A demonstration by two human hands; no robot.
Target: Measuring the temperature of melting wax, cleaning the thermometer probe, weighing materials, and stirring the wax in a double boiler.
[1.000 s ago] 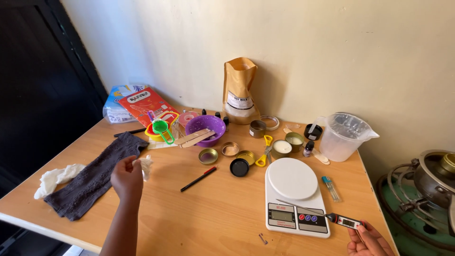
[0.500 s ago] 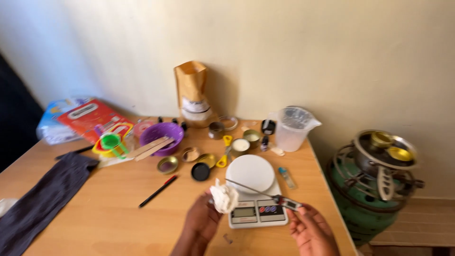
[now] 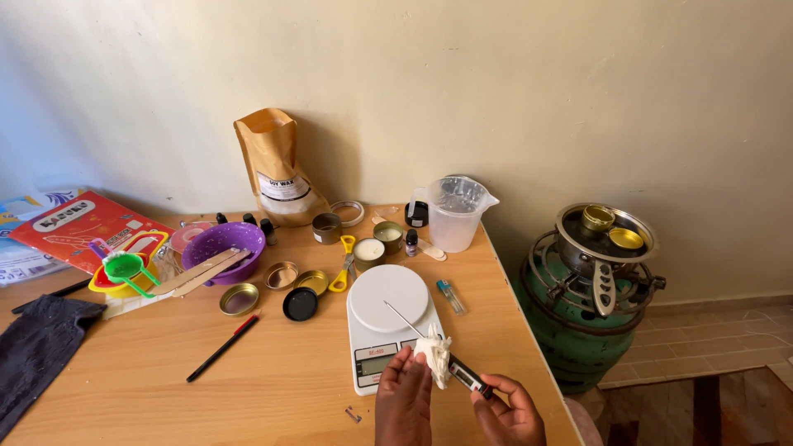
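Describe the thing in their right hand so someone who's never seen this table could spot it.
Start at the white kitchen scale on the wooden table. Just over its near edge, the right hand holds a probe thermometer. It alone has a thin metal spike, with white tissue from the left hand wrapped around it.

Both hands come up from the bottom edge, close together and low in front of the person. The left hand is raised with its back to the camera, fingers pointing up and away, pinched around a crumpled white tissue at the fingertips. Just to its right, the right hand lies lower, knuckles up, its thumb and forefinger closed on the black handle of a thin metal probe thermometer. Only the left forearm shows below the wrist; the right wrist is cut off.
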